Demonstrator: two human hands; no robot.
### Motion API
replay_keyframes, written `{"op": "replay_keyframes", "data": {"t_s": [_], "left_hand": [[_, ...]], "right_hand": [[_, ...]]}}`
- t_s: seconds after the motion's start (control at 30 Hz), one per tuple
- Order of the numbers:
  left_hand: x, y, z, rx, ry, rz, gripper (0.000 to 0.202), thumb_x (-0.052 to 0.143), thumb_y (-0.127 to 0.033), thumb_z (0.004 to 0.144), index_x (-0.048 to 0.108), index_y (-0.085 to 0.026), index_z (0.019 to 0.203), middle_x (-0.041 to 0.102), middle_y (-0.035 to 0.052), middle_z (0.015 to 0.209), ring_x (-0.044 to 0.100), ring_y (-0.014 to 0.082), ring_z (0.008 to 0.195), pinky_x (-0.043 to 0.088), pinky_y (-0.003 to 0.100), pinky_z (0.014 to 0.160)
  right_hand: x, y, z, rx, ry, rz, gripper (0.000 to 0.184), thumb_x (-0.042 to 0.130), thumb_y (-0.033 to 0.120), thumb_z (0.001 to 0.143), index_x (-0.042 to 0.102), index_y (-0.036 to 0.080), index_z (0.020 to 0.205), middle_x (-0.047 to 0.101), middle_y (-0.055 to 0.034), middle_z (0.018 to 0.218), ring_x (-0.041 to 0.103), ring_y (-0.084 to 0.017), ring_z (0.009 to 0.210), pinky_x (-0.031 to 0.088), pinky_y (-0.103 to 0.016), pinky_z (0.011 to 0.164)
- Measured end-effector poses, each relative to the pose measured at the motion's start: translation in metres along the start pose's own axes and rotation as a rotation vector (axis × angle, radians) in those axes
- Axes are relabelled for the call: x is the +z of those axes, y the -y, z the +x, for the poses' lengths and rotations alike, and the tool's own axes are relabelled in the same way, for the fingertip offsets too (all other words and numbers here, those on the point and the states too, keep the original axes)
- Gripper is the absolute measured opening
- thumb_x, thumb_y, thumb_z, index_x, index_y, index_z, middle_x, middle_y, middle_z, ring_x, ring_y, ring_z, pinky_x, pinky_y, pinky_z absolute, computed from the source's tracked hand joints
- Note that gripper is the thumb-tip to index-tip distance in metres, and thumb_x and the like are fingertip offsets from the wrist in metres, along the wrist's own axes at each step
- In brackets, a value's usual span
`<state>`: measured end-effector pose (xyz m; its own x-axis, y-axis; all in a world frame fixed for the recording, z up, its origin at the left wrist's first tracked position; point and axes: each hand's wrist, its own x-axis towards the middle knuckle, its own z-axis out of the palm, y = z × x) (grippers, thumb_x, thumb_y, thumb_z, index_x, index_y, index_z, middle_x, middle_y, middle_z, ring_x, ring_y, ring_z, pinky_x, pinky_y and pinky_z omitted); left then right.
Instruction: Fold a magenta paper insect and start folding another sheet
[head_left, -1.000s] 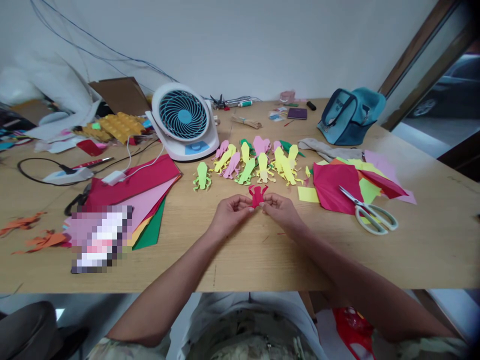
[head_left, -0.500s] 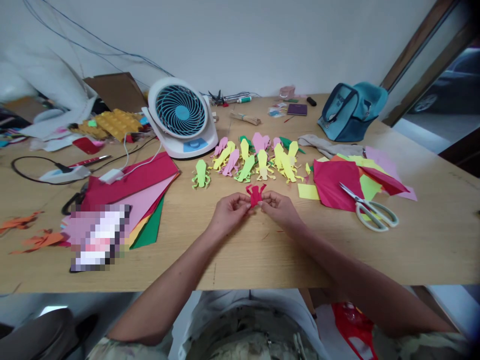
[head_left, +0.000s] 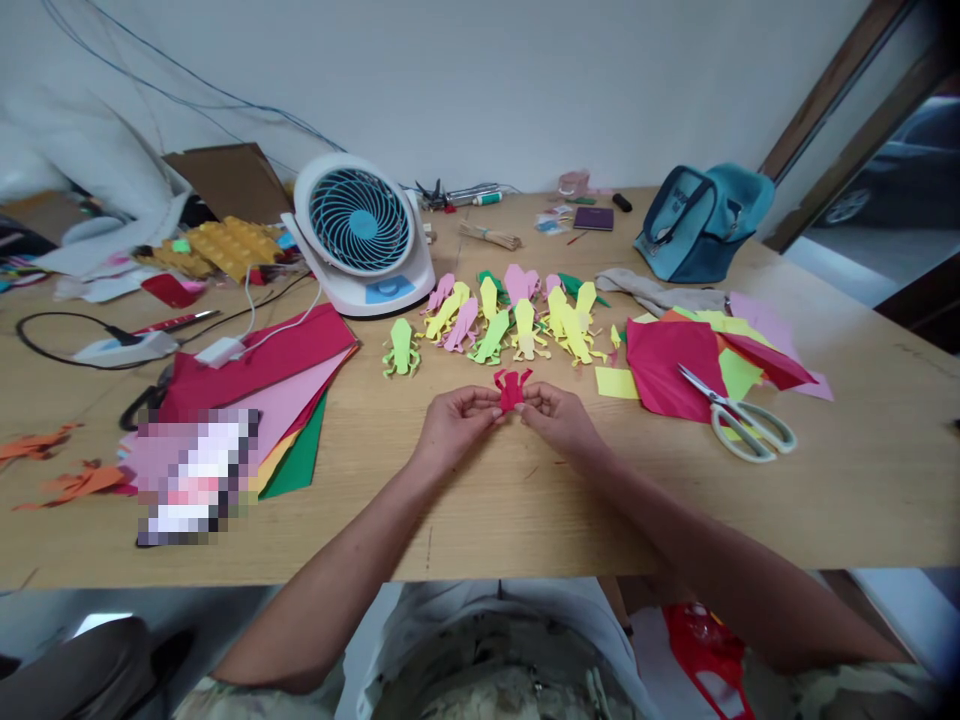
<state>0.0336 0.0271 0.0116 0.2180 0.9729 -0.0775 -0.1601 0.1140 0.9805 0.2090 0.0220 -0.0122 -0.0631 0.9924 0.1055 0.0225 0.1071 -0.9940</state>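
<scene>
My left hand (head_left: 455, 424) and my right hand (head_left: 559, 417) meet over the middle of the wooden table (head_left: 480, 500), both pinched on a small red paper insect (head_left: 512, 388). The fingers of each hand are curled round its sides. Just beyond lies a row of several folded paper insects (head_left: 510, 320) in yellow, pink and green, with a lone green paper insect (head_left: 401, 350) at the row's left end.
Scissors (head_left: 739, 418) lie on loose coloured paper scraps (head_left: 675, 365) to the right. A stack of coloured sheets (head_left: 262, 385) lies left, a small fan (head_left: 360, 230) behind it. A teal bag (head_left: 701, 225) stands far right. Orange paper cut-outs (head_left: 56, 465) lie at the left edge.
The hands and the red paper insect have hardly moved; the view has shifted slightly.
</scene>
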Motion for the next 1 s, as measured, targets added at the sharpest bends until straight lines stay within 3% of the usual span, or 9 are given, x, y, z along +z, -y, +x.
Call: {"op": "replay_keyframes", "data": {"t_s": [0.17, 0.37, 0.47, 0.57, 0.67, 0.77, 1.0], "left_hand": [[0.001, 0.003, 0.000, 0.030, 0.001, 0.070, 0.040, 0.090, -0.032, 0.058, 0.076, -0.013, 0.089, 0.077, 0.0059, 0.080, 0.068, 0.0128, 0.068, 0.052, 0.025, 0.070], [0.001, -0.003, 0.001, 0.034, 0.039, 0.130, 0.030, 0.083, -0.039, 0.067, 0.072, -0.011, 0.073, 0.063, -0.0002, 0.056, 0.051, 0.0074, 0.050, 0.037, 0.021, 0.054], [0.000, -0.008, 0.000, 0.021, 0.011, 0.137, 0.029, 0.081, -0.038, 0.066, 0.071, -0.012, 0.072, 0.062, -0.0003, 0.055, 0.049, 0.0074, 0.049, 0.036, 0.022, 0.054], [0.000, -0.012, 0.000, 0.007, -0.031, 0.107, 0.028, 0.081, -0.037, 0.064, 0.069, -0.013, 0.071, 0.062, -0.0002, 0.055, 0.050, 0.0078, 0.050, 0.036, 0.022, 0.054], [0.000, -0.013, 0.000, -0.010, -0.064, 0.086, 0.029, 0.082, -0.038, 0.062, 0.068, -0.013, 0.070, 0.062, -0.0006, 0.055, 0.051, 0.0082, 0.050, 0.038, 0.023, 0.055], [0.000, -0.014, 0.000, -0.010, -0.066, 0.100, 0.030, 0.081, -0.038, 0.061, 0.067, -0.013, 0.069, 0.061, -0.0008, 0.054, 0.051, 0.0083, 0.049, 0.037, 0.022, 0.054], [0.002, -0.013, 0.000, 0.004, -0.043, 0.170, 0.030, 0.079, -0.039, 0.062, 0.061, -0.015, 0.062, 0.058, -0.0020, 0.050, 0.045, 0.0072, 0.045, 0.031, 0.021, 0.049]], "right_hand": [[-0.001, -0.002, 0.000, 0.007, 0.020, -0.025, 0.026, 0.070, 0.042, 0.073, 0.067, 0.021, 0.087, 0.072, -0.0016, 0.075, 0.063, -0.015, 0.064, 0.048, -0.026, 0.061], [-0.003, 0.006, 0.000, 0.092, 0.097, 0.010, 0.033, 0.075, 0.050, 0.071, 0.069, 0.021, 0.087, 0.073, -0.0024, 0.079, 0.066, -0.017, 0.072, 0.052, -0.030, 0.071], [-0.007, 0.014, -0.001, 0.140, 0.104, 0.061, 0.041, 0.070, 0.057, 0.077, 0.071, 0.021, 0.096, 0.075, -0.0058, 0.092, 0.068, -0.018, 0.083, 0.053, -0.033, 0.079], [-0.012, 0.021, -0.003, 0.146, 0.109, -0.013, 0.044, 0.069, 0.061, 0.077, 0.072, 0.020, 0.092, 0.072, -0.0049, 0.085, 0.064, -0.017, 0.077, 0.051, -0.032, 0.075], [-0.013, 0.021, -0.004, 0.127, 0.134, -0.120, 0.040, 0.069, 0.059, 0.078, 0.070, 0.019, 0.082, 0.065, -0.0003, 0.070, 0.055, -0.014, 0.064, 0.045, -0.028, 0.064], [-0.013, 0.018, -0.004, 0.148, 0.150, -0.147, 0.036, 0.070, 0.054, 0.076, 0.070, 0.019, 0.080, 0.063, 0.0011, 0.067, 0.050, -0.012, 0.059, 0.041, -0.026, 0.060], [-0.008, 0.011, 0.000, 0.165, 0.108, -0.043, 0.032, 0.078, 0.044, 0.065, 0.069, 0.019, 0.084, 0.070, -0.0002, 0.074, 0.060, -0.013, 0.066, 0.047, -0.027, 0.065]]}}
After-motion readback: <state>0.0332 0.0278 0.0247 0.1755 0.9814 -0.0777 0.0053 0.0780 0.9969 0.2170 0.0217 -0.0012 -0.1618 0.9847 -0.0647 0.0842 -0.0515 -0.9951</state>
